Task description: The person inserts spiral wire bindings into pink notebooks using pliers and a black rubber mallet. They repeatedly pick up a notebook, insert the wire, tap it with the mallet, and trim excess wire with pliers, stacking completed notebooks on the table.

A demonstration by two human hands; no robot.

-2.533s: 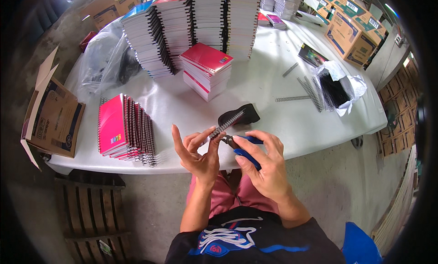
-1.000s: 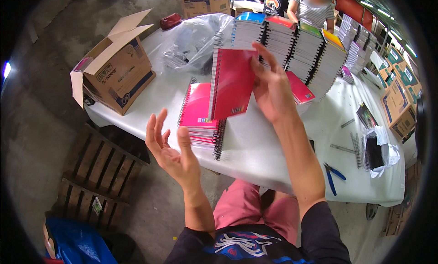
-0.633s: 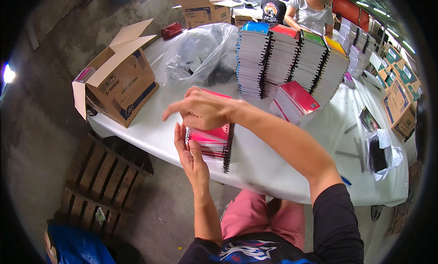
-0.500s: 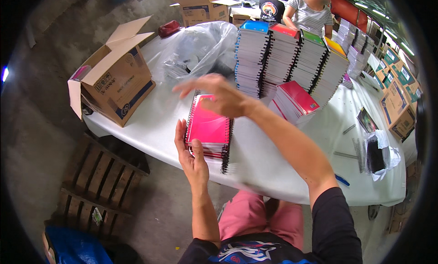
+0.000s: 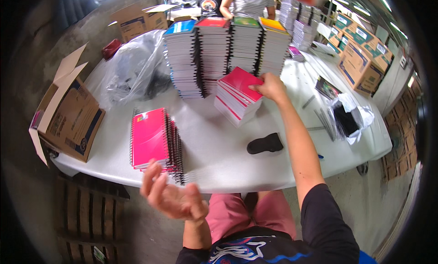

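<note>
At the far middle of the table, my right hand [image 5: 273,87] pinches the right corner of a red-covered booklet [image 5: 239,83], thumb on the cover. That booklet lies on top of a short stack of booklets [image 5: 235,106] with white page edges and no coils showing. My left hand [image 5: 175,195], slightly blurred, hovers palm up off the table's front edge with its fingers apart and holds nothing. Just beyond it sits a pile of pink spiral notebooks [image 5: 149,134], with black coils along both sides. A black elongated object [image 5: 265,144] lies between the pile and my right forearm.
Tall stacks of spiral notebooks [image 5: 214,54] stand behind the booklets. An open cardboard box [image 5: 75,116] and a clear plastic bag [image 5: 132,68] are at the left. Loose coils [image 5: 325,122] and a white-wrapped black bundle [image 5: 346,121] lie at the right. A person in stripes [image 5: 248,4] stands beyond.
My right hand has left the pink spiral notebooks and reached the red-covered booklet stack. My left hand has let go of the pile and drawn back. The view has turned right.
</note>
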